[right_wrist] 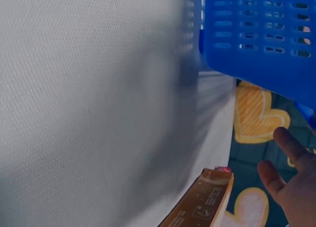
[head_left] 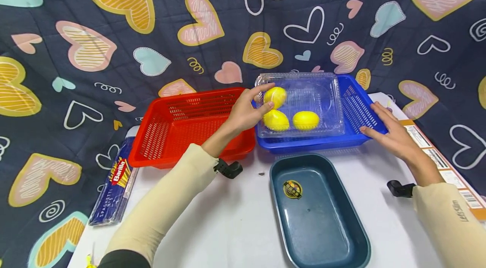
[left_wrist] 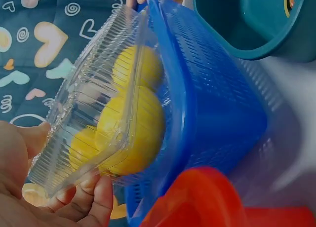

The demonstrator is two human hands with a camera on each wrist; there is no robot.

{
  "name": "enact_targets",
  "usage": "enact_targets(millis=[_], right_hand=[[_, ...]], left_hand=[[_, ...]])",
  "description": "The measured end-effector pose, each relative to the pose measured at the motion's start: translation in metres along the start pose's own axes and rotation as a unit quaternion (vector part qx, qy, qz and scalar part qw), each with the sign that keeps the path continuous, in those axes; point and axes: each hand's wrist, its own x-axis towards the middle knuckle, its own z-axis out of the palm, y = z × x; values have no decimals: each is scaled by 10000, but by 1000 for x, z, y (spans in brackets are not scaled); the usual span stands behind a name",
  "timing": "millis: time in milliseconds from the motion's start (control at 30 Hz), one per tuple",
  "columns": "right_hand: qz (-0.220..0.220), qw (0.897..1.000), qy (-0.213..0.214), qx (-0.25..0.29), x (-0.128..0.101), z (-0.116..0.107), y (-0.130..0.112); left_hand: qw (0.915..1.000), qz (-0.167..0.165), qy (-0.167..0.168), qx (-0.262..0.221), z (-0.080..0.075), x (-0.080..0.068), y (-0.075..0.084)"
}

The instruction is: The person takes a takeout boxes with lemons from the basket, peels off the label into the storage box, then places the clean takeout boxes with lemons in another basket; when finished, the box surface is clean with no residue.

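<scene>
Teal tray (head_left: 319,213) nearest; left hand (head_left: 243,112) grips lemon container (head_left: 300,105).

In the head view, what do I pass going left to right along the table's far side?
Spaghetti packet → red basket → left hand → clear lemon box in the blue basket → right hand → cardboard box.
</scene>
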Motion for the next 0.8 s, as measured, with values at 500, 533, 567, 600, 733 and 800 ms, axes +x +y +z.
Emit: enact_targets(millis=[500, 533, 567, 600, 733, 800], right_hand=[[-45, 9999, 70, 108, -1, 1, 1], [-39, 9999, 71, 123, -1, 1, 0], [-32, 9999, 70, 134, -1, 1, 0], [-21, 9999, 72, 143, -1, 1, 0], [6, 9999, 74, 144, -1, 1, -1], [-10, 9998, 74, 157, -1, 1, -1]], left_hand=[[9982, -260, -320, 428, 35, 34, -9], [9980, -277, -337, 468, 37, 36, -9], [9976, -297, -351, 514, 39, 38, -9], [9975, -310, -352, 533, 41, 40, -9], [9974, -355, -303, 551, 46, 47, -11], [9974, -370, -281, 554, 48, 51, -12]])
